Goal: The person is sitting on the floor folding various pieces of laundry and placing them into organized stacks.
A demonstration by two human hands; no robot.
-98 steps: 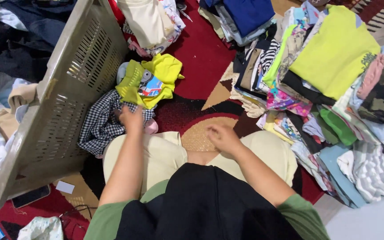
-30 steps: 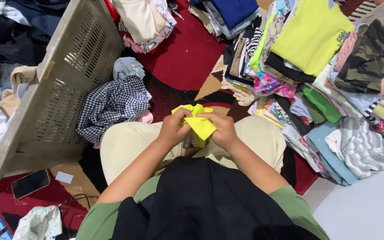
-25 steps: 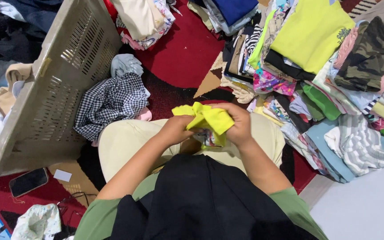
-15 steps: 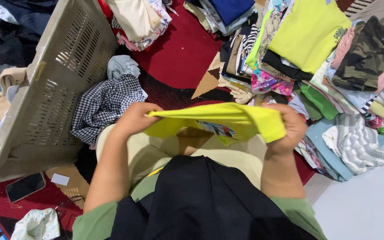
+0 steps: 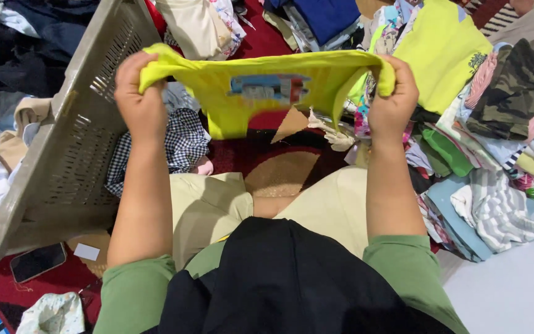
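A tipped beige plastic laundry basket (image 5: 63,161) fills the left of the frame, a black-and-white checked cloth (image 5: 180,145) beside it. At upper centre, the left hand (image 5: 140,99) and right hand (image 5: 394,96) each clench an end of a small yellow printed shirt (image 5: 261,93), stretched taut between them above the lap. Folded clothes in many colours (image 5: 483,142) crowd the right side.

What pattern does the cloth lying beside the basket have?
The cloth has a small black-and-white check, seen in the head view, just right of the basket.
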